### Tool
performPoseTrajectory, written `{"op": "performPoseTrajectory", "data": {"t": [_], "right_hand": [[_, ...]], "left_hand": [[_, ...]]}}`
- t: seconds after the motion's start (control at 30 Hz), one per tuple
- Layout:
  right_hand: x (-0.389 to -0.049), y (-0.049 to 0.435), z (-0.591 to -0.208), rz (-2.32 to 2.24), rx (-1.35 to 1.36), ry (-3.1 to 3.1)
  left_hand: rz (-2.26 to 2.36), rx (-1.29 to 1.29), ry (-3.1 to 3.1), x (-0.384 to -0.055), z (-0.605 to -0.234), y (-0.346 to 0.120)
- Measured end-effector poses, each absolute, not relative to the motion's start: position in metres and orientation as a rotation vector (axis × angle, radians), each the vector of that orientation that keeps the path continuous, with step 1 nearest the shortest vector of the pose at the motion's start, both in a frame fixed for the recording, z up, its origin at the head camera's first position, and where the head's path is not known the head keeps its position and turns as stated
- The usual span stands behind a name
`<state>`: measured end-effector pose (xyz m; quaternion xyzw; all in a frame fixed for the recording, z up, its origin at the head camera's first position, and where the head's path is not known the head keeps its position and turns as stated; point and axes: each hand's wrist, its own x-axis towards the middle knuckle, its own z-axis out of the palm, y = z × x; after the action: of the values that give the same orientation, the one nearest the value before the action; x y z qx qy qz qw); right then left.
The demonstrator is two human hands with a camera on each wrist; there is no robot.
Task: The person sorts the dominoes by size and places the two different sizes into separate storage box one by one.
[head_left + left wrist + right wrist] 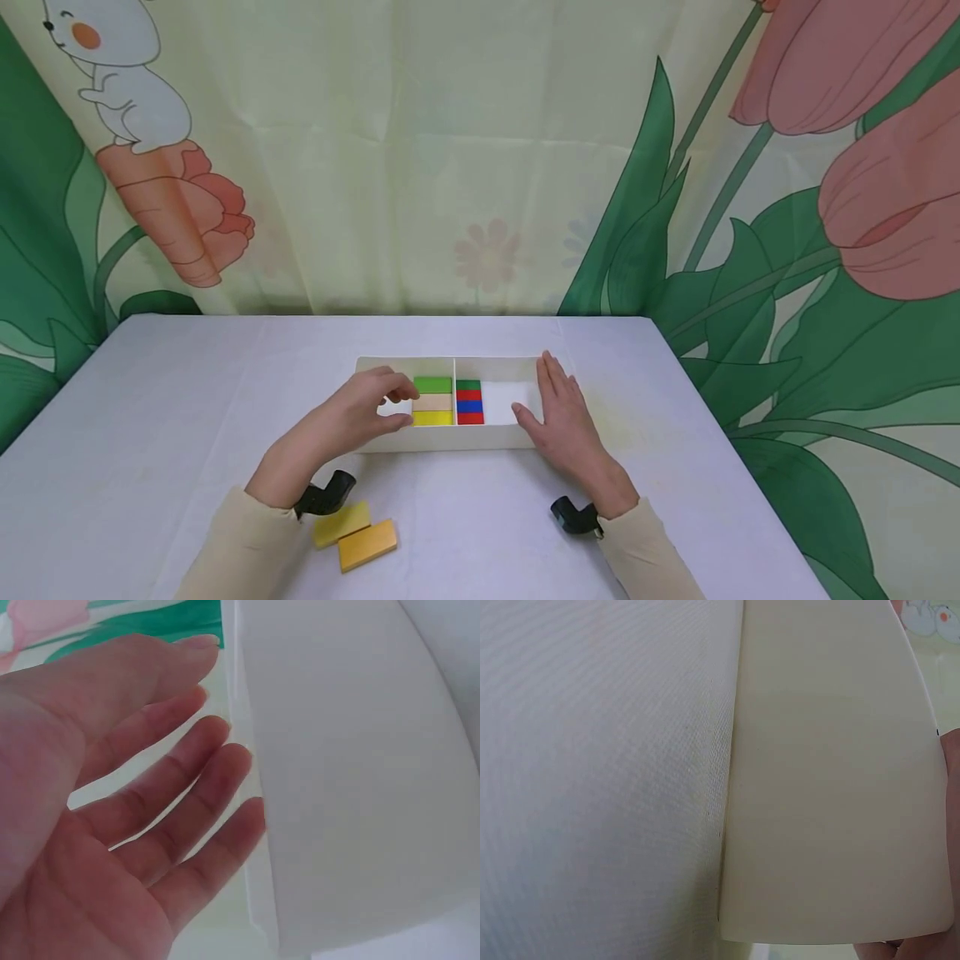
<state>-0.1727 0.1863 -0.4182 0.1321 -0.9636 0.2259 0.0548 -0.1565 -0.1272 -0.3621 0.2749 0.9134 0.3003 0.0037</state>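
A white two-compartment box (420, 439) stands on the table. My left hand (358, 408) reaches over its left compartment, thumb and fingers apart, with nothing between them in the left wrist view. Just right of those fingertips lie a green block (432, 385), a beige block (432, 402) and a yellow block (432, 417), stacked row by row against the divider (453, 392). Across the divider is a column of smaller green, red and blue blocks (470, 407). My right hand (564, 429) rests against the box's right end, fingers straight and thumb spread over the rim.
Two loose blocks, a yellow one (341, 524) and an orange-yellow one (367, 546), lie touching in front of the box, near my left sleeve (240, 546). White cloth covers the table (210, 392). A printed curtain (390, 167) hangs behind its far edge.
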Motion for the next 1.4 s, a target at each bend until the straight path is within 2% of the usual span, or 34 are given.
{"op": "performPoseTrajectory", "data": {"t": [0.53,1.17,1.4], "right_hand": [[-0.171,0.186,-0.421,0.688,0.408,-2.920],[-0.171,0.187,-0.420,0.690,0.384,-2.937],[-0.172,0.186,-0.420,0.674,0.388,-2.942]], "left_hand": [[1.077,0.956,2.948,-0.114,-0.366,-0.145],[1.120,0.965,2.889,-0.092,-0.393,-0.164],[1.073,0.709,2.692,-0.089,-0.400,-0.171]]}}
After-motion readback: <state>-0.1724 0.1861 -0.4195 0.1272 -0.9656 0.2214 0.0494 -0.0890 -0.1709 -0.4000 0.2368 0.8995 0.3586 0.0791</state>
